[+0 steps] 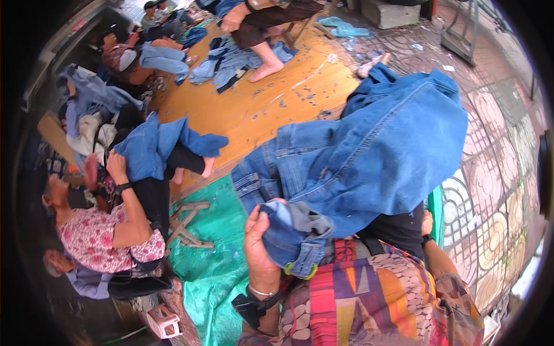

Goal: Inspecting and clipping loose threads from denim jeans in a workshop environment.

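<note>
Clock centre: directions are read from the left hand point(262, 248), twelve o'clock being straight ahead.
Denim garment: the blue denim garment point(386, 150) is draped in a heap over the lap, its bulk toward two o'clock; the dark trouser leg point(398, 230) is partly covered.
Weight and feel: judged fairly heavy, limp across the panels, stiffer along stitched seams; neither slippery nor fragile.
Where to hold: best taken by the thick seams or layered edges, since loose panels would probably sag.
Left grip: clamped on the garment's near edge, thumb on top, fingers mostly hidden behind; the gap is filled by bunched layers.
Grey cloth: a grey fold point(309, 219) is shown at two o'clock, just beside the thumb.
Right hand: the right hand point(427, 222) is seen at three o'clock beside the leg, well apart from the left; whether anything is gripped cannot be told.
Green sheet: spread toward ten o'clock point(222, 216).
</note>
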A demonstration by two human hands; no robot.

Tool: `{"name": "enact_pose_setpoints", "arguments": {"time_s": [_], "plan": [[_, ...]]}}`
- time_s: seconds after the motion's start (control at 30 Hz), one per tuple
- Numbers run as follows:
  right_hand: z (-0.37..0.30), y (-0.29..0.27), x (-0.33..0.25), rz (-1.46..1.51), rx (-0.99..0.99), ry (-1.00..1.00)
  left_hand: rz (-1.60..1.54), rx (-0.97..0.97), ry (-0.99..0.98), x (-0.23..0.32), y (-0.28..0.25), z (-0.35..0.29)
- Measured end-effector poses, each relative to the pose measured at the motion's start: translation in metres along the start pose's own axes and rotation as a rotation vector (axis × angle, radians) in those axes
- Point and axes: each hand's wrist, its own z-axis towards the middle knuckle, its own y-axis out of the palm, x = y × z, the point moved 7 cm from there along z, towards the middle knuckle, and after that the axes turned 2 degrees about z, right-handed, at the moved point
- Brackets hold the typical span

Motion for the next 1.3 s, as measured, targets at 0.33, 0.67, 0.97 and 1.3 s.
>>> {"name": "enact_pose_setpoints", "arguments": {"time_s": [0.33, 0.67, 0.97, 1.3], "plan": [[-0.032, -0.046, -0.052, 0.236, 0.205, 0.450, -0.110, 0.021, -0.118, 0.004, -0.015, 0.005], [-0.051, -0.054, -0.098, 0.323, 0.011, 0.247, 0.147, 0.182, -0.004, 0.011, -0.048, 0.012], [-0.060, -0.052, -0.066, 0.440, 0.133, 0.464, 0.337, 0.230, 0.128, 0.034, -0.068, 0.021], [-0.084, -0.035, -0.037, 0.262, 0.027, 0.710, 0.436, 0.159, 0.164, 0.037, -0.066, 0.010]]}}
